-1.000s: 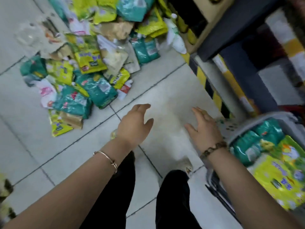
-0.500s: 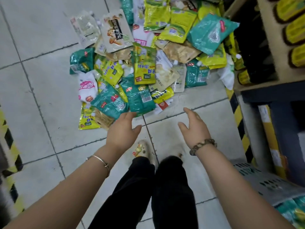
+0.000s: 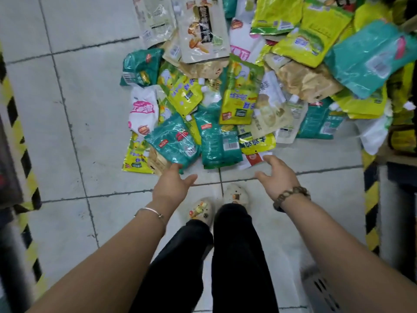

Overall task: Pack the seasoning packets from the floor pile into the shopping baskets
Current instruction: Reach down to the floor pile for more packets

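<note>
Two hands reached toward a floor pile of seasoning packets (image 3: pixel 237 91).
The left hand (image 3: pixel 172 185) and right hand (image 3: pixel 278 175) were both spread, empty.

No wording could be read with certainty. The yellow-green packets (image 3: pixel 239 98) carried blue Chinese characters, too blurred to make out. A white pouch (image 3: pixel 142 109) bore pink characters, likewise unclear. The teal packets (image 3: pixel 216 143) showed small red logos and white barcode labels whose digits were too small. A clear-fronted bag (image 3: pixel 203 41) had a dark vertical strip of illegible print.
</note>
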